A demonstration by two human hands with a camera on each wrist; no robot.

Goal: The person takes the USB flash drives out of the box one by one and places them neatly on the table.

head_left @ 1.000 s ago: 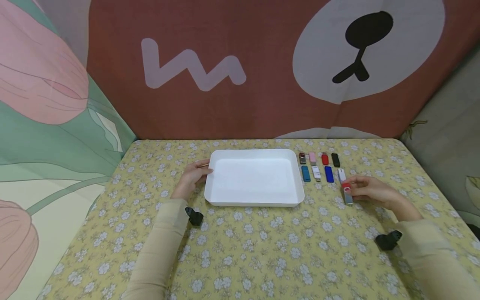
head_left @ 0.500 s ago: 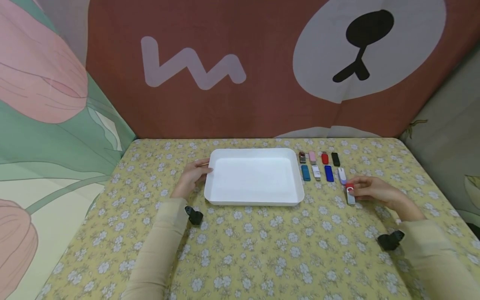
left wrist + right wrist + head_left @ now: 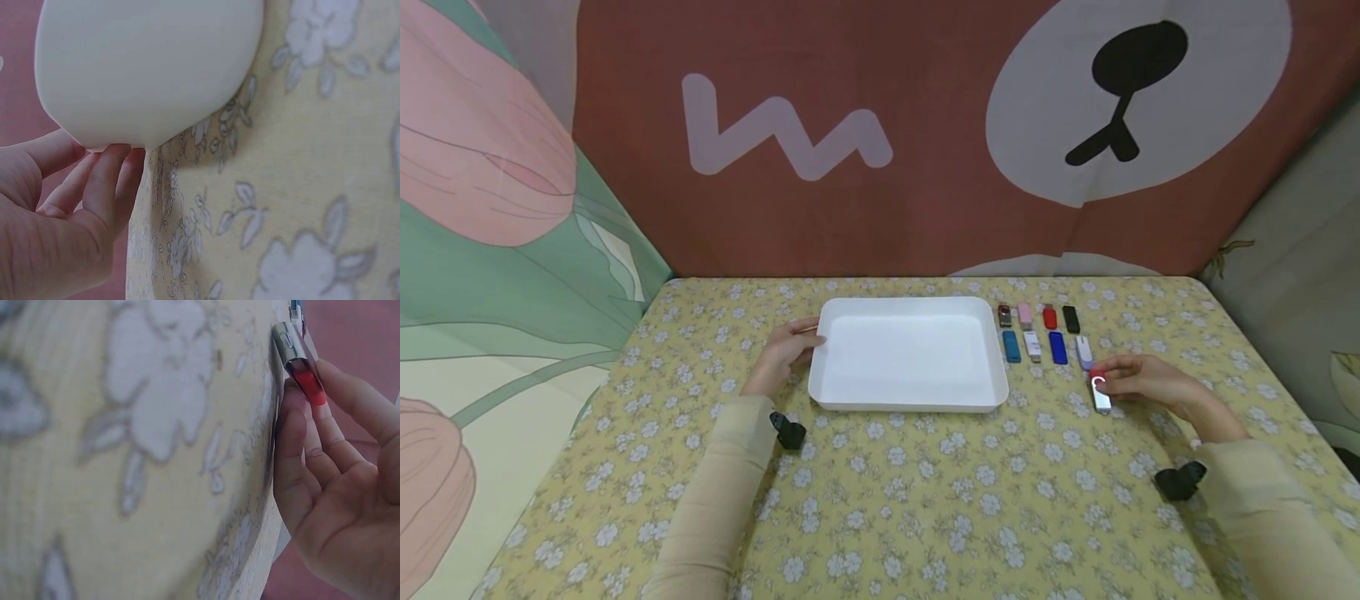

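My left hand point(image 3: 785, 354) is at the left end of a shallow white tray point(image 3: 908, 409). Its thumb and fingertips pinch the tray wall there, seen close up in the left wrist view. Over on the right, my right hand point(image 3: 1150, 385) pinches a red and silver swivel USB stick point(image 3: 1101, 400) between thumb and fingers. In the right wrist view the stick's metal cover point(image 3: 289, 344) points away from the palm, close over the cloth. Just beyond it lies a white and lilac USB stick point(image 3: 1083, 350), its near end right by the fingertips.
Right of the tray, more USB sticks lie in two rows: among them a blue one point(image 3: 1057, 347), a teal one point(image 3: 1011, 347), a black one point(image 3: 1071, 319) and a pink one point(image 3: 1025, 315). A yellow flowered cloth point(image 3: 895, 500) covers the table. A printed brown curtain point(image 3: 925, 208) hangs behind.
The red and silver USB stick has shifted slightly right and toward me with the right hand, and its printed face now shows. The left hand and tray stay in place.
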